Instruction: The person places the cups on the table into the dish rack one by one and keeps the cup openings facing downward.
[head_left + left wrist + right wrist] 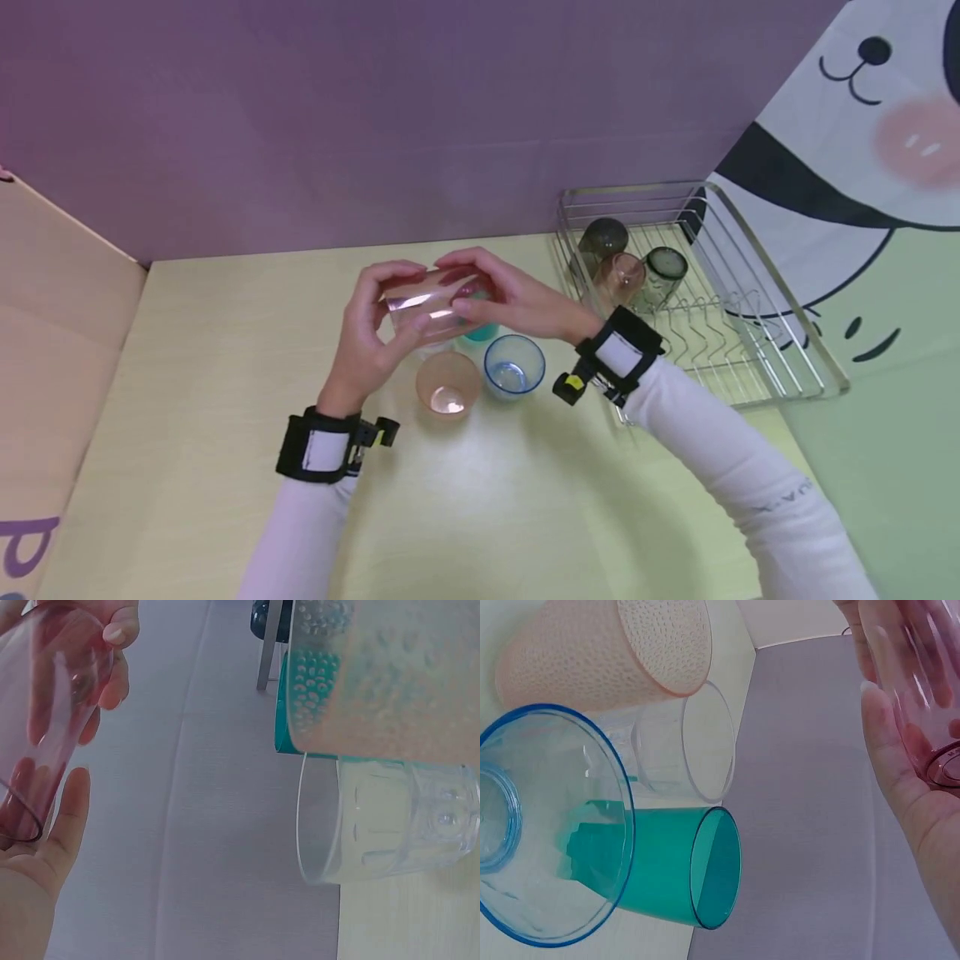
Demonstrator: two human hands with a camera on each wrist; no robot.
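Note:
A translucent pink drinking glass (420, 307) is held on its side above the table, between both hands. My left hand (362, 337) grips it around the rim end, thumb in front and fingers behind. At the base end, my right hand (521, 302) holds it with thumb and fingers. Through the glass wall (64, 697) the fingers show in the left wrist view. Just below stand a peach textured cup (448, 379), a blue-rimmed clear cup (514, 367), a teal cup (482, 333) and a clear glass (375, 817), partly hidden behind the peach cup.
A metal wire rack (738, 367) stands at the back right. Inside it are a dark glass (603, 239), a pinkish glass (621, 277) and a grey-green glass (663, 275), upside down. A purple wall (337, 150) rises behind the table, and a peach panel (67, 333) borders its left.

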